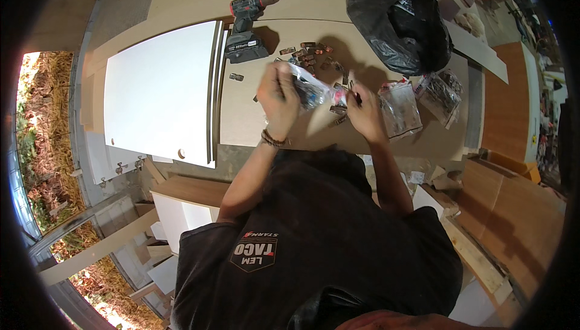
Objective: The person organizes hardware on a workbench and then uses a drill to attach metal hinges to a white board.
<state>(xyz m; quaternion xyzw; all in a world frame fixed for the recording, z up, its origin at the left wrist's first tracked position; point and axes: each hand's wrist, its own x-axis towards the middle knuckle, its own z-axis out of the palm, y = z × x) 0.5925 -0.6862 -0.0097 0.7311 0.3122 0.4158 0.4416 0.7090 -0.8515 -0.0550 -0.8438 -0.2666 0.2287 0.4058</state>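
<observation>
Head view shows me the left hand [281, 102] clutching a clear plastic bag [310, 86] above the bench [240, 109], the right hand [366, 112] near its end, grip unclear to me.

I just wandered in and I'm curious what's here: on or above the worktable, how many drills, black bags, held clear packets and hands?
Drill: 1
Black bag: 1
Held clear packet: 1
Hands: 2 (left hand, right hand)
Total: 5

A cordless drill [246, 13] sits beside white panels [163, 88]
</observation>
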